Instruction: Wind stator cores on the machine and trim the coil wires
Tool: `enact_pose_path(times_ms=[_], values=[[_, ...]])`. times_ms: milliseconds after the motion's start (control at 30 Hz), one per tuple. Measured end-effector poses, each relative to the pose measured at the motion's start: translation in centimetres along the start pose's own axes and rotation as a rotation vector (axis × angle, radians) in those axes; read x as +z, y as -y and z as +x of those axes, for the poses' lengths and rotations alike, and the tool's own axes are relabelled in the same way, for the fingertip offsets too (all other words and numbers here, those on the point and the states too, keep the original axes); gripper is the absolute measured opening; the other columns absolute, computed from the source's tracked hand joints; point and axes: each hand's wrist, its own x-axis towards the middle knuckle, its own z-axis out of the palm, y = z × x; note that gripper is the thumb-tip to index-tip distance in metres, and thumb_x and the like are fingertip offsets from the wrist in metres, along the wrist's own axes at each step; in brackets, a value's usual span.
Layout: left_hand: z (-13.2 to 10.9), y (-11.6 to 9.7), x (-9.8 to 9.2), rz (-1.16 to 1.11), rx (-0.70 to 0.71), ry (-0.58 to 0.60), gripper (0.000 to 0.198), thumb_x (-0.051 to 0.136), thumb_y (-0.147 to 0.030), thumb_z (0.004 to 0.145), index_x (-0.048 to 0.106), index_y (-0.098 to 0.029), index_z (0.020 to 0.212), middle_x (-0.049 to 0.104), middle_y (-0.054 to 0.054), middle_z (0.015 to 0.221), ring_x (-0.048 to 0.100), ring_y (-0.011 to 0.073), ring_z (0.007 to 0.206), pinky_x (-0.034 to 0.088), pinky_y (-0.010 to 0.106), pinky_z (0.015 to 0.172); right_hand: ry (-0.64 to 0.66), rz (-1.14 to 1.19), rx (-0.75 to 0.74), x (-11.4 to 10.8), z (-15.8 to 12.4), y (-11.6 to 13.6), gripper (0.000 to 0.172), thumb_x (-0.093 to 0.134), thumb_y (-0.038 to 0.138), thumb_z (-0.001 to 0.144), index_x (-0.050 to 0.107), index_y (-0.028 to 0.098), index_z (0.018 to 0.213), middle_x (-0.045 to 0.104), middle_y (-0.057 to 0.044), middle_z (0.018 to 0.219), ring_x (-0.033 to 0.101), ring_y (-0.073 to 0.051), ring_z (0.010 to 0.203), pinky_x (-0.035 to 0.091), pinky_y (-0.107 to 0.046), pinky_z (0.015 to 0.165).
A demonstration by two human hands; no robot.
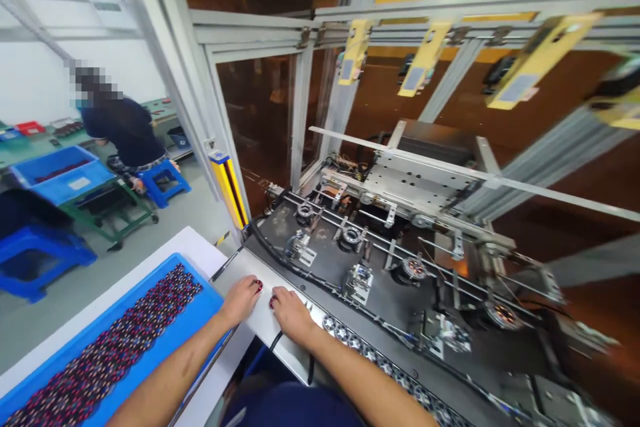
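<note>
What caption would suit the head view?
Left hand and right hand each hold a small part at a metal ledge, beside a blue tray of dark parts.

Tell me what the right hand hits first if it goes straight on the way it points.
Most likely the left hand, or the small red-and-black part at its fingertips, across a short gap over the metal plate. Depth is unclear; the right hand might pass just above.

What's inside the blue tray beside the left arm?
Closely packed dark and red parts; the tray floor beneath them and anything behind the left arm are hidden.
</note>
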Motion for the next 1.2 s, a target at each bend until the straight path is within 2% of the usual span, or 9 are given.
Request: enact_pose_path(times_ms=[100,200,300,400,533,633,767,967,1200], values=[[0.7,-1.2,-1.5,0.024,0.072,-0.042,0.012,0.057,-0.017,0.088,0.068,-0.017,0.084,0.071,0.012,0.099,0.068,0.0243,0.09,0.058,0.042,0.081,-0.062,-0.057,0.058,-5.6,-3.6,-2.6,0.018,0.06,0.025,0.092,0.065,0.017,0.108,0.064,-0.01,0.125,0.059,-0.023,0.115,0.052,-0.04,0.094],[3.6,-3.6,-4.2,0.012,0.199,-0.071,0.018,0.052,-0.022,0.09,0.068,-0.017,0.088,0.07,0.015,0.105,0.068,0.0291,0.097,0.056,0.046,0.085,-0.137,-0.143,0.229,-14.0,-11.1,-8.8,0.028,0.052,0.02,0.093,0.063,0.021,0.119,0.064,-0.012,0.127,0.057,-0.024,0.12,0.049,-0.042,0.101],[9.8,-9.2,-5.6,-0.022,0.382,-0.039,0.021,0.052,-0.029,0.092,0.066,-0.018,0.104,0.066,0.014,0.119,0.062,0.0269,0.113,0.05,0.045,0.099,-0.166,-0.242,0.508,-21.4,-19.6,-16.9,0.031,0.049,0.017,0.091,0.066,0.014,0.117,0.065,-0.02,0.121,0.06,-0.033,0.116,0.048,-0.054,0.1],[17.9,-17.2,-3.8,-0.027,0.57,0.061,0.025,0.057,-0.03,0.092,0.063,-0.021,0.115,0.063,0.01,0.127,0.054,0.0239,0.124,0.041,0.042,0.108,-0.08,-0.268,0.701,-24.8,-25.6,-23.5,0.024,0.058,0.013,0.084,0.07,0.013,0.104,0.068,-0.018,0.111,0.064,-0.032,0.106,0.051,-0.05,0.095],[25.5,-26.2,2.0,0.037,0.738,0.224,0.031,0.073,-0.023,0.08,0.066,-0.017,0.109,0.059,0.012,0.133,0.042,0.0312,0.135,0.037,0.049,0.11,0.039,-0.255,0.823,-24.0,-28.6,-27.3,0.016,0.063,0.024,0.09,0.066,0.015,0.104,0.064,-0.009,0.119,0.061,-0.023,0.109,0.05,-0.046,0.095],[27.4,-29.0,5.6,0.094,0.812,0.337,0.031,0.068,-0.028,0.085,0.063,-0.016,0.114,0.056,0.011,0.135,0.046,0.0314,0.131,0.039,0.055,0.106,0.074,-0.238,0.867,-22.6,-29.4,-28.0,0.02,0.062,0.029,0.092,0.064,0.016,0.107,0.06,-0.008,0.125,0.058,-0.023,0.113,0.049,-0.047,0.096],[27.8,-29.3,7.8,0.146,0.859,0.442,0.034,0.061,-0.032,0.091,0.059,-0.017,0.121,0.055,0.011,0.135,0.054,0.0284,0.122,0.045,0.053,0.101,0.078,-0.198,0.897,-21.8,-30.3,-28.5,0.024,0.062,0.03,0.092,0.063,0.017,0.113,0.056,-0.009,0.132,0.054,-0.026,0.119,0.046,-0.05,0.1],[28.6,-29.3,9.0,0.162,0.839,0.53,0.033,0.059,-0.033,0.092,0.058,-0.018,0.122,0.058,0.01,0.13,0.059,0.0256,0.113,0.051,0.049,0.094,0.107,-0.145,0.895,-21.6,-30.6,-28.8,0.025,0.063,0.03,0.091,0.063,0.019,0.114,0.049,-0.009,0.141,0.046,-0.028,0.128,0.039,-0.053,0.106],[28.6,-29.7,7.7,0.018,0.801,0.481,0.032,0.06,-0.032,0.092,0.059,-0.017,0.12,0.058,0.01,0.13,0.058,0.0262,0.116,0.049,0.05,0.096,0.157,-0.149,0.879,-21.8,-30.2,-28.9,0.028,0.064,0.03,0.091,0.062,0.018,0.116,0.049,-0.01,0.141,0.046,-0.029,0.129,0.039,-0.054,0.106]])
